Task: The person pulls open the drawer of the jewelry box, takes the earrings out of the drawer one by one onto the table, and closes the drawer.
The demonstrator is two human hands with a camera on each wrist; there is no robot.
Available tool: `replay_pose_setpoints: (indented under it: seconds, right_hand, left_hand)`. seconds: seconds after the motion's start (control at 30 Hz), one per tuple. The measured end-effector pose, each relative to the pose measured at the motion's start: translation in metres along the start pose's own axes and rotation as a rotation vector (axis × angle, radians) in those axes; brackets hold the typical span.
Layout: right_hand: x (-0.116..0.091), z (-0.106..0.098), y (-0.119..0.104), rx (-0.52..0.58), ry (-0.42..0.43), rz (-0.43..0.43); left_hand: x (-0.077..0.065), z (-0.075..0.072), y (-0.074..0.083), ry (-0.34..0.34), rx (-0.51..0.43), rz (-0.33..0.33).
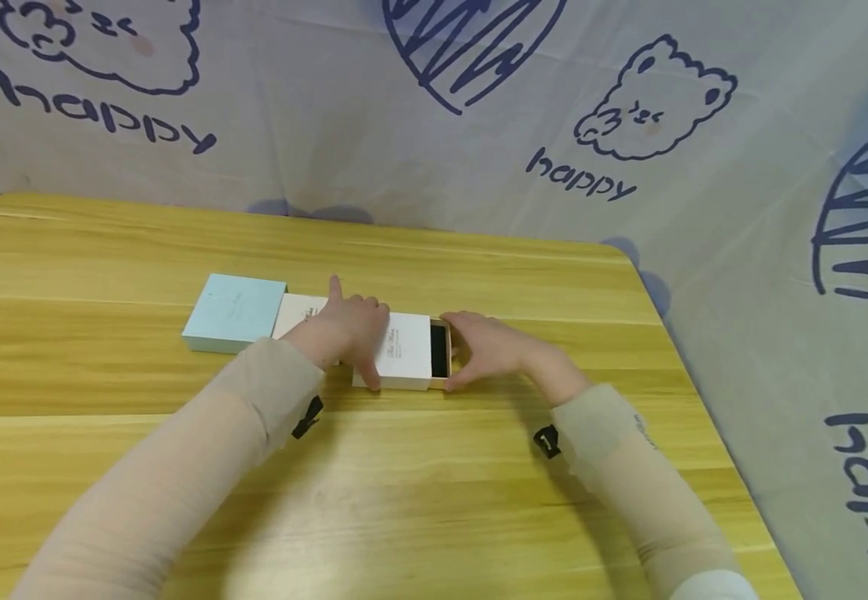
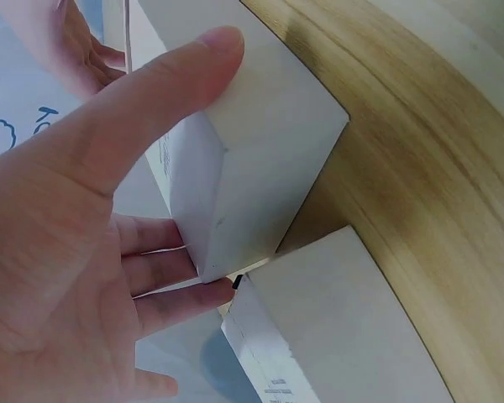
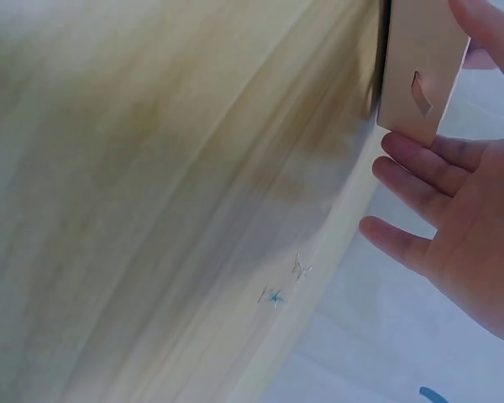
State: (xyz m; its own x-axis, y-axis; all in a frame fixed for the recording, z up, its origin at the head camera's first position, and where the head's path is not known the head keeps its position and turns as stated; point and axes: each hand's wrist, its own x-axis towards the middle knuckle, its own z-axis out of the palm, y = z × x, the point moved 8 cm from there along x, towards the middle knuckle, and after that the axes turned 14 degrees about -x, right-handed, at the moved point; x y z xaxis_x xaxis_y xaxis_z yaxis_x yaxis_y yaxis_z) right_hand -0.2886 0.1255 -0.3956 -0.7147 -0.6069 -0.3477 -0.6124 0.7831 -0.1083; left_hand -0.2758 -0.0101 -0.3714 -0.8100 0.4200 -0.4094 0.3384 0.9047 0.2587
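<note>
A white box (image 1: 408,354) with small print on its lid lies on the table, its inner drawer (image 1: 441,383) partly out at the right end and showing a dark inside. My left hand (image 1: 354,329) holds the white sleeve, thumb on the near side and fingers on the far side, as the left wrist view also shows. At the drawer's end, my right hand (image 1: 497,346) pinches it between thumb and fingers. The right wrist view shows the drawer's end face (image 3: 416,50) with a small cut tab. A cream box (image 1: 297,312) sits left of it, partly hidden by my left hand.
A light blue box (image 1: 237,308) stands at the left end of the row, against the cream one. The wooden table (image 1: 418,500) has a rounded far right corner. Behind and to the right hangs a white cloth (image 1: 328,108) with blue drawings.
</note>
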Motion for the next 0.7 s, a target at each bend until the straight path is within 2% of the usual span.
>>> replay_pose_setpoints:
  seconds: [0.17,0.43,0.7]
  right_hand:
    - [0.0016,0.0016,-0.0015,0.022,0.0,-0.011]
    - [0.0015,0.0017,-0.0015,0.139,-0.016,-0.01]
    - [0.0025,-0.0004,-0.0077,0.178,-0.02,-0.015]
  left_hand:
    - [0.0004,0.0009,0.001,-0.003,-0.008,-0.008]
    - [0.0,0.0009,0.0005,-0.007,0.007,-0.011]
    - [-0.0012,0.0008,0.0024,-0.016,0.018,-0.012]
